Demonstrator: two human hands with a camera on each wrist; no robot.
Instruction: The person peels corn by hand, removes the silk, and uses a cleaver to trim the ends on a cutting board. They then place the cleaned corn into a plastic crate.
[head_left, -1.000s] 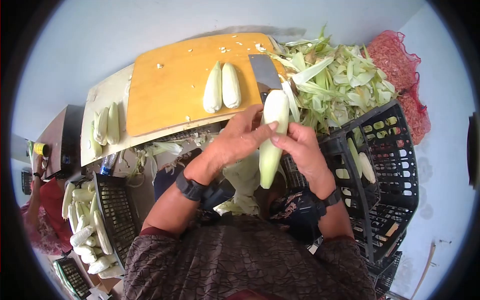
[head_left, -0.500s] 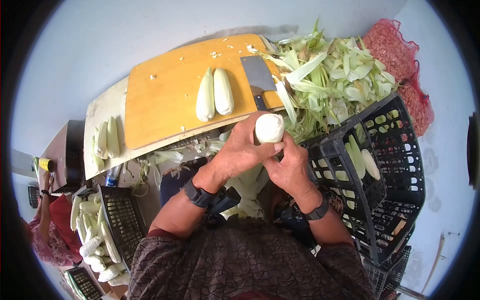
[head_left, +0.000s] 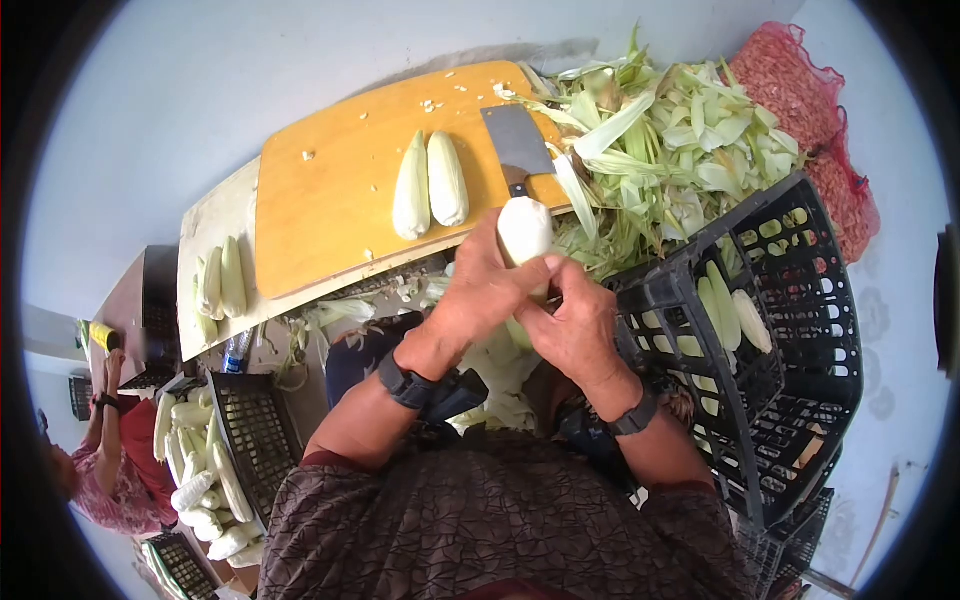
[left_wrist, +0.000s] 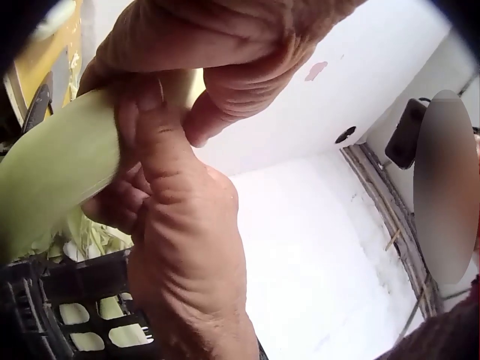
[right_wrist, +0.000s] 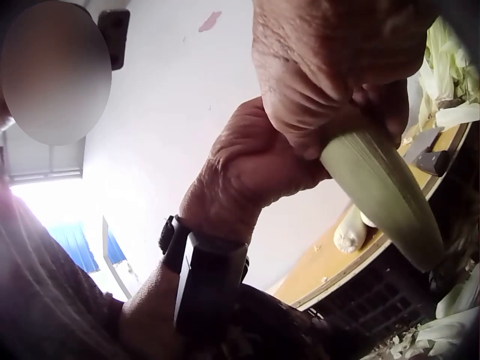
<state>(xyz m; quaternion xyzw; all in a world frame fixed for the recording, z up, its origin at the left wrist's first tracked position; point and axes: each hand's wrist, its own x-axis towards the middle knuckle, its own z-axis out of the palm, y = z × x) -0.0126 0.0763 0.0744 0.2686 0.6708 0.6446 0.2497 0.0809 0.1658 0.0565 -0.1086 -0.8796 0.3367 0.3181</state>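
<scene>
Over the table's near edge, both hands hold a corn ear (head_left: 525,228) in pale green husk, its blunt white end pointing up and away. My left hand (head_left: 482,295) wraps the ear's left side, with the thumb laid across it. From the right, my right hand (head_left: 580,325) pinches the husk with thumb and fingers, close by the left thumb. The tapered green length of the corn ear (right_wrist: 382,191) shows below the hands in the right wrist view. Beyond, two husked-down corn ears (head_left: 447,180) lie side by side on a yellow cutting board (head_left: 330,200).
A cleaver (head_left: 515,140) lies on the board's right side, beside a heap of stripped husks (head_left: 680,150). A black crate (head_left: 740,500) holding a few ears stands at right, another crate (head_left: 255,420) at lower left near piled corn (head_left: 205,480). Another person (head_left: 125,470) is at far left.
The corn ear has tipped from lying lengthwise to showing its white end, then tilted slightly away again. The right hand has shifted lower and closer to the left hand.
</scene>
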